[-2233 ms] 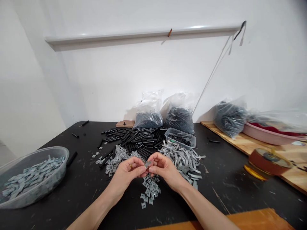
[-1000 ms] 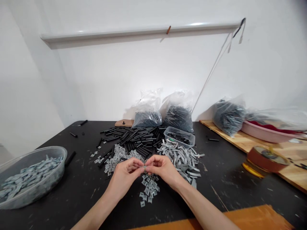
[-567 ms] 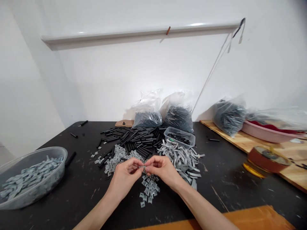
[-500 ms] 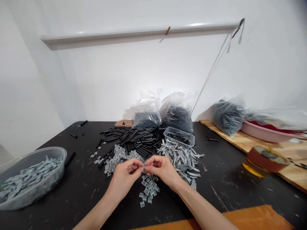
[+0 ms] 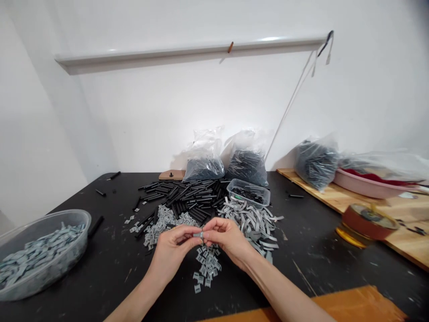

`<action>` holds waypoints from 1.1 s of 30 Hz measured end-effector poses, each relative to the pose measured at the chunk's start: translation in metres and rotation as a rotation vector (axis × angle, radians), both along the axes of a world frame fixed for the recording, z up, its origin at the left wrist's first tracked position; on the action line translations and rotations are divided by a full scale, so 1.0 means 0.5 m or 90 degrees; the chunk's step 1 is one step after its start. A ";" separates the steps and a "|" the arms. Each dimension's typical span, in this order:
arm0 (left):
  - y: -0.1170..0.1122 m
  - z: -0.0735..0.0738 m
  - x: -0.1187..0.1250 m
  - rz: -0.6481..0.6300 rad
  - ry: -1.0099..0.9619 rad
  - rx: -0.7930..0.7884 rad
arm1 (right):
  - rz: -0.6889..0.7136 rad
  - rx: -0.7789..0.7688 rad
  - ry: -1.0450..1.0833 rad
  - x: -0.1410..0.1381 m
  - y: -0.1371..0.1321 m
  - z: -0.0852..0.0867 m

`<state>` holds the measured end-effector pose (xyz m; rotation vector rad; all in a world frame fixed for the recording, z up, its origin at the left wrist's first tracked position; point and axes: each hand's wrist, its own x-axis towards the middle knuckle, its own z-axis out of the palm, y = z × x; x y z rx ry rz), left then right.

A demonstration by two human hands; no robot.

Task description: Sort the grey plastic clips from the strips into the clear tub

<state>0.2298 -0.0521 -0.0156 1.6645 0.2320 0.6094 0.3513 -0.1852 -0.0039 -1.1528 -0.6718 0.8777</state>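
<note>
Between the fingertips of both hands is a small grey plastic piece (image 5: pixel 200 235), partly covered by the fingers. My left hand (image 5: pixel 176 246) pinches it from the left, and my right hand (image 5: pixel 226 239) pinches from the right. Under the hands lies a small heap of flat grey slotted clips (image 5: pixel 208 266). Left of it, more of these clips form a larger pile (image 5: pixel 161 223). Grey curved strips (image 5: pixel 250 219) are heaped beyond my right hand. Black rods (image 5: pixel 187 197) lie in a loose pile behind.
At left stands a clear tub (image 5: pixel 80 241) of grey pieces. A small clear box (image 5: pixel 266 195) holds dark parts. Plastic bags (image 5: pixel 204 165) of black parts lean against the wall. On the right are a tape roll (image 5: pixel 365 221), a wooden board (image 5: pixel 348 201) and a pink basin (image 5: pixel 365 184).
Both hands remain pinched together at nearly the same spot. The left fingers have straightened a little, and more of the grey piece shows between the fingertips. The view has shifted slightly.
</note>
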 end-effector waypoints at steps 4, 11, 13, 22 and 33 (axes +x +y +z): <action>0.003 -0.003 0.000 0.004 -0.013 0.033 | 0.014 -0.005 0.020 0.000 0.001 -0.002; 0.004 0.002 0.000 -0.001 -0.020 0.090 | 0.032 0.007 0.008 -0.001 0.000 -0.003; -0.001 0.007 -0.002 -0.010 -0.014 0.064 | 0.023 0.011 0.003 -0.001 0.000 -0.004; -0.003 0.016 -0.001 -0.011 0.072 -0.032 | -0.003 0.016 -0.060 -0.002 0.003 -0.010; -0.003 0.011 -0.003 -0.046 0.056 -0.051 | -0.016 -0.019 -0.062 -0.004 0.001 0.008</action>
